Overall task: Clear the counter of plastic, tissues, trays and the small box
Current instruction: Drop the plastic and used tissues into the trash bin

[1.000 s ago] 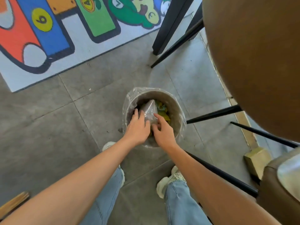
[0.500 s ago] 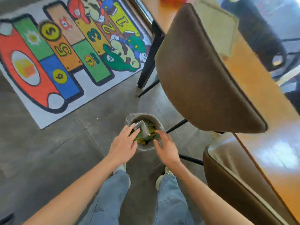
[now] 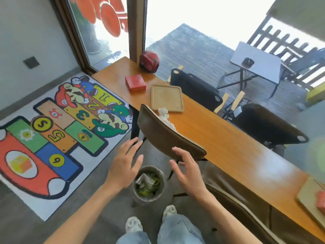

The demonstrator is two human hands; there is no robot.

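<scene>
My left hand (image 3: pixel 124 166) and my right hand (image 3: pixel 187 170) hover open and empty above a small bin (image 3: pixel 148 186) on the floor. Clear plastic (image 3: pixel 144 179) lies in the bin on green scraps. On the long wooden counter (image 3: pixel 219 138) a small red box (image 3: pixel 135 83) sits near the far end. A square wooden tray (image 3: pixel 166 98) lies just right of it. White crumpled tissue (image 3: pixel 165 117) lies at the tray's near edge, partly hidden by a chair back. Another tray (image 3: pixel 311 206) with a pink thing on it shows at the right edge.
A brown chair (image 3: pixel 168 138) stands between me and the counter, a second one (image 3: pixel 246 205) to my right. A red helmet (image 3: pixel 149 61) sits at the counter's far end. A colourful number rug (image 3: pixel 52 138) covers the floor on the left. Dark chairs (image 3: pixel 195 88) stand beyond the counter.
Both hands have lifted out of the bin and spread open, leaving the plastic inside. My view has risen from the bin to the counter.
</scene>
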